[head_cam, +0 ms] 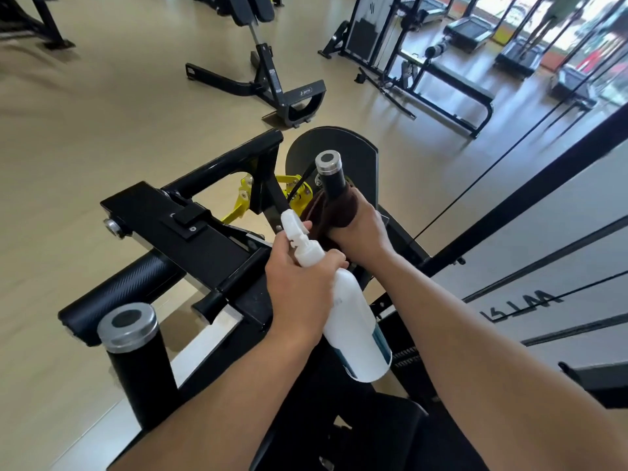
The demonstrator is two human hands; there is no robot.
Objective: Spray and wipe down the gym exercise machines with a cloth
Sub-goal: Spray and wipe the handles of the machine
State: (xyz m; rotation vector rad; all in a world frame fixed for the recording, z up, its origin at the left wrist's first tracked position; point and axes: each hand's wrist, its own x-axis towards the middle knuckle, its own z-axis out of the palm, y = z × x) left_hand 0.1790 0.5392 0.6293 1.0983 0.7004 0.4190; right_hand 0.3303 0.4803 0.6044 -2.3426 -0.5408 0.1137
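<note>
Brown cloth (343, 212) under right hand (362, 229), around handle (331, 180).

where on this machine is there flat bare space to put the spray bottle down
Best patch: the flat black frame plate, between the near handle and the yellow mechanism. Crowded by the far handle, where the right hand wraps the brown cloth and the left hand holds the spray bottle.

Tan floor (102, 107) carries black exercise machine (204, 232), black bench frame (272, 83), probably treadmills (469, 32) far right.
</note>
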